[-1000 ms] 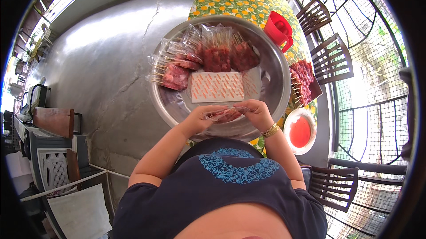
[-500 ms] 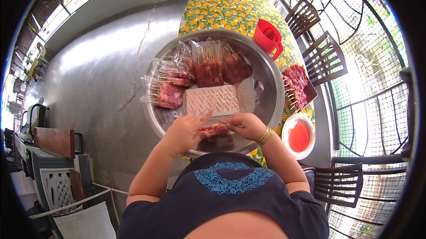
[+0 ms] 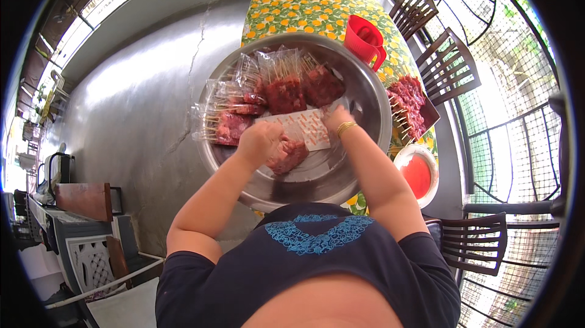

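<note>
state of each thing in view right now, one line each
left hand: closed on a bundle of raw meat skewers, in the steel basin
right hand: on the white patterned packet, grip unclear
bagged skewers: wrapped in clear bags, piled at the basin's far side
unbagged skewers: heaped on a tray right of the basin
red jug: upright on the table
bowl: holds red sauce
</note>
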`<state>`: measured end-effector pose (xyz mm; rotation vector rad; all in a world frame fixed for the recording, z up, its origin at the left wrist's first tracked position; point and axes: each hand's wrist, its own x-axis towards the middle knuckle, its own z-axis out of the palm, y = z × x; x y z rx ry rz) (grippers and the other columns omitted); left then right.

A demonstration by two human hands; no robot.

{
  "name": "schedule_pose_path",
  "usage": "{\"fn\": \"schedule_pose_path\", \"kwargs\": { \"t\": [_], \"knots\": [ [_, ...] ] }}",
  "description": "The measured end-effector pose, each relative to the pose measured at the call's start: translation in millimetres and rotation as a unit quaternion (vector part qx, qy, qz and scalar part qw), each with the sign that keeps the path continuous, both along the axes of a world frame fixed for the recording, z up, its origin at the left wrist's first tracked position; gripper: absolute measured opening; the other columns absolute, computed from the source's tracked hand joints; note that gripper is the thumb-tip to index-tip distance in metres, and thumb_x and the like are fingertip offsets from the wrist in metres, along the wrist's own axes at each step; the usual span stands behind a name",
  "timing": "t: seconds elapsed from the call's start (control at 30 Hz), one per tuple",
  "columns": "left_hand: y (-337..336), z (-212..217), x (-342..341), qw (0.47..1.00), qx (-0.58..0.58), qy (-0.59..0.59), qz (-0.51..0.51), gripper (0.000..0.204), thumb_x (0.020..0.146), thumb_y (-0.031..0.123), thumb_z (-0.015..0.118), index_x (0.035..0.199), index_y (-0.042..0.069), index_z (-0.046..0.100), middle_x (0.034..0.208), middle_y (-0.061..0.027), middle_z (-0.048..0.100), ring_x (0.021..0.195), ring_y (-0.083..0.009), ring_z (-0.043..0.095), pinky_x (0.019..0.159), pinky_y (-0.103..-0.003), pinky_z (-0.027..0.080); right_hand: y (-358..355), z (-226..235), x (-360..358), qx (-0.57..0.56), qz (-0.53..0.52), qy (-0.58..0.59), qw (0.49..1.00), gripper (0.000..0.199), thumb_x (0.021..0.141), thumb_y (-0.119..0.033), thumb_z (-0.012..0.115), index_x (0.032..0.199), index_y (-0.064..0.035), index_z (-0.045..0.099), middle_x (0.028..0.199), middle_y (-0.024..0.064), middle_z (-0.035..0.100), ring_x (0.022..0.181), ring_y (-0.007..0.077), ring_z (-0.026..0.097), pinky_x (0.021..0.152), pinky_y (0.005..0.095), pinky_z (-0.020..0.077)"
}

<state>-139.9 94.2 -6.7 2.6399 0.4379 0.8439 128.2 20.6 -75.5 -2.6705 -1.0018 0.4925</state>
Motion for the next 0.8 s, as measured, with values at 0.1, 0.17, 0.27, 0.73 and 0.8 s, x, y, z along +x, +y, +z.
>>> {"fn": "schedule_pose_path", "kwargs": {
  "t": [0.1, 0.17, 0.27, 0.73, 0.8],
  "knots": [
    [37, 11, 7, 0.999, 0.0, 0.038, -0.007, 0.007, 0.081, 0.012, 0.071, 0.084, 0.011, 0.065, 0.076, -0.0126, 0.062, 0.075, -0.0353, 0.063, 0.065, -0.046, 0.052, 14, -36, 1, -0.118, 0.059, 0.062, 0.989, 0.056, 0.089, -0.046, 0.071, 0.125, -0.003, 0.068, 0.133, 0.0233, 0.063, 0.124, 0.0362, 0.062, 0.105, 0.0446, 0.0488],
    [65, 17, 14, 0.998, -0.018, 0.055, -0.002, 0.009, 0.081, 0.013, 0.073, 0.081, 0.009, 0.065, 0.079, -0.0139, 0.065, 0.078, -0.0354, 0.064, 0.068, -0.047, 0.051, 17, -50, 5, -0.147, 0.064, 0.078, 0.984, 0.051, 0.093, -0.041, 0.065, 0.13, -0.0056, 0.065, 0.135, 0.021, 0.063, 0.127, 0.0363, 0.06, 0.107, 0.0443, 0.0465],
    [101, 23, 21, 0.995, -0.056, 0.076, 0.02, 0.011, 0.082, 0.014, 0.074, 0.082, 0.007, 0.066, 0.082, -0.0155, 0.067, 0.081, -0.0369, 0.064, 0.071, -0.046, 0.051, 13, -50, 20, -0.079, 0.063, 0.09, 0.991, 0.043, 0.095, -0.031, 0.059, 0.132, -0.0087, 0.064, 0.131, 0.0181, 0.065, 0.123, 0.037, 0.061, 0.107, 0.0432, 0.0465],
    [196, 4, 78, 0.966, 0.04, 0.16, 0.2, 0.02, 0.085, 0.03, 0.075, 0.087, 0.011, 0.068, 0.08, -0.0114, 0.07, 0.086, -0.034, 0.067, 0.08, -0.051, 0.05, -51, 25, 58, -0.066, 0.152, -0.059, 0.984, 0.029, 0.096, -0.011, 0.053, 0.118, 0.0018, 0.066, 0.11, 0.0206, 0.073, 0.103, 0.0362, 0.071, 0.09, 0.0457, 0.0563],
    [191, -4, 83, 0.955, 0.06, 0.168, 0.238, 0.016, 0.087, 0.028, 0.072, 0.091, 0.013, 0.069, 0.086, -0.0083, 0.071, 0.093, -0.0312, 0.067, 0.088, -0.052, 0.047, -52, 17, 53, -0.081, 0.115, -0.029, 0.99, 0.037, 0.098, -0.01, 0.049, 0.131, 0.0063, 0.053, 0.111, 0.0237, 0.071, 0.103, 0.0378, 0.07, 0.09, 0.047, 0.0562]
  ]
}}
